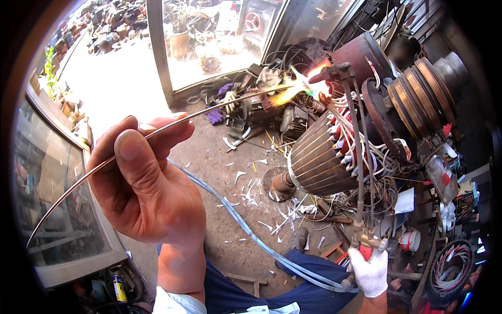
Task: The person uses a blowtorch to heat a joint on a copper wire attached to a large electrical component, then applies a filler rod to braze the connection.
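My bare left hand (157,193) pinches a thin metal brazing rod (225,101) between thumb and fingers. The rod's far end reaches into the orange and green flame (299,90). In a white knitted glove, my right hand (371,275) is wrapped round the handle of a gas torch (360,183), whose long tubes rise to a bent nozzle (334,73). The flame plays over bundled wire ends beside a large motor rotor (319,165). White and red sleeved leads (342,125) come off the rotor, and copper-coloured slip rings (421,97) sit on its shaft. Glare hides the exact joint.
Twin blue hoses (240,222) run across the floor to the torch. White scraps (251,193) litter the concrete. Behind the flame lie old motor parts (294,121) and a purple glove (214,116). A glass door panel (68,209) stands at left; a wire coil (452,272) lies right.
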`<state>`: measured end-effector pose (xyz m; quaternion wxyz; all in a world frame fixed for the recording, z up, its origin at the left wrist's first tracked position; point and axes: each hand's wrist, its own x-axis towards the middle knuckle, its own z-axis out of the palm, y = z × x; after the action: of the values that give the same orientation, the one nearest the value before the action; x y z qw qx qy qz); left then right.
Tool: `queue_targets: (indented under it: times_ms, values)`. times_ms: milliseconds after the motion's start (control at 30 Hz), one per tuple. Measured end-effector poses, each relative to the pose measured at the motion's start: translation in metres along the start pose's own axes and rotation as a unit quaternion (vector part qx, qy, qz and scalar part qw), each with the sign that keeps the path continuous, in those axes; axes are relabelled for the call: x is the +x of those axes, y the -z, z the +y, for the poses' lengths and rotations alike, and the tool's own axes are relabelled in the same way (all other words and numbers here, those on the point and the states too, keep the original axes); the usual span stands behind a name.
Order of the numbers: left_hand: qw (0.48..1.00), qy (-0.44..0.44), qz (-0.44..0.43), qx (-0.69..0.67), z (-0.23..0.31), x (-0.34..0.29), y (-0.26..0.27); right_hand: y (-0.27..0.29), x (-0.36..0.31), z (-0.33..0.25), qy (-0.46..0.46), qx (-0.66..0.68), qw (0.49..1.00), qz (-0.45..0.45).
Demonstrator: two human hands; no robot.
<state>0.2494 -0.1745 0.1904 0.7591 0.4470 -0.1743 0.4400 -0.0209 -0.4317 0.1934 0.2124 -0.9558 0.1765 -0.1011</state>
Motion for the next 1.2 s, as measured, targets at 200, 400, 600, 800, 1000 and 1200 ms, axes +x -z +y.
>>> queue_targets:
  times_ms: [200, 400, 600, 800, 1000, 1200]
  values:
    - [1.000, -0.003, 0.004, -0.003, -0.002, -0.003, -0.003, -0.001, -0.005, 0.010, -0.216, 0.192, 0.957, -0.037]
    - [1.000, -0.005, -0.004, 0.000, -0.002, -0.004, -0.003, 0.000, 0.005, -0.004, -0.251, 0.244, 0.935, -0.052]
    - [1.000, -0.014, -0.028, 0.003, -0.003, -0.007, -0.004, 0.000, 0.004, -0.001, -0.257, 0.236, 0.935, -0.060]
    - [1.000, -0.015, -0.025, 0.008, 0.000, -0.007, -0.006, 0.000, 0.006, -0.003, -0.224, 0.216, 0.949, -0.054]
    - [0.998, -0.004, 0.040, 0.045, 0.006, -0.001, -0.002, 0.000, 0.005, -0.001, -0.230, 0.258, 0.937, -0.055]
    - [1.000, -0.003, -0.005, 0.002, 0.004, -0.005, -0.006, 0.001, 0.010, -0.008, -0.234, 0.261, 0.934, -0.069]
